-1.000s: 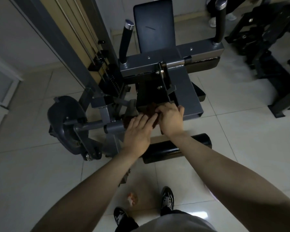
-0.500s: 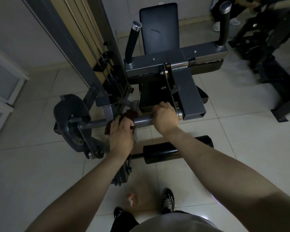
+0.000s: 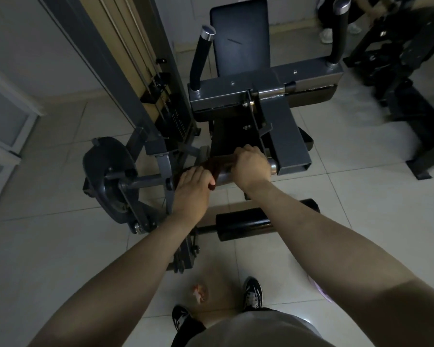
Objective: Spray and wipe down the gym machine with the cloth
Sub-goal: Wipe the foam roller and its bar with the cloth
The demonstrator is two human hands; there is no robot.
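A grey gym machine (image 3: 268, 83) with a dark backrest and two upright handles stands before me. Its horizontal round bar (image 3: 145, 182) runs from a side wheel toward the seat frame. A dark red cloth (image 3: 217, 165) is draped over that bar. My left hand (image 3: 192, 190) presses the cloth's left part onto the bar. My right hand (image 3: 251, 165) is closed around the bar just to the right, over the cloth's other end. A small orange spray bottle (image 3: 199, 293) lies on the floor by my feet.
A black foam roller pad (image 3: 261, 222) sticks out low, beneath my right forearm. The weight stack column (image 3: 140, 71) rises at the left. More dark equipment (image 3: 411, 71) stands at the right, and another person's shoes (image 3: 327, 35) show at the top. The floor is pale tile.
My left hand slid left along the bar with the cloth, then came back right toward my right hand. My right hand moved from the cloth to gripping the bar.
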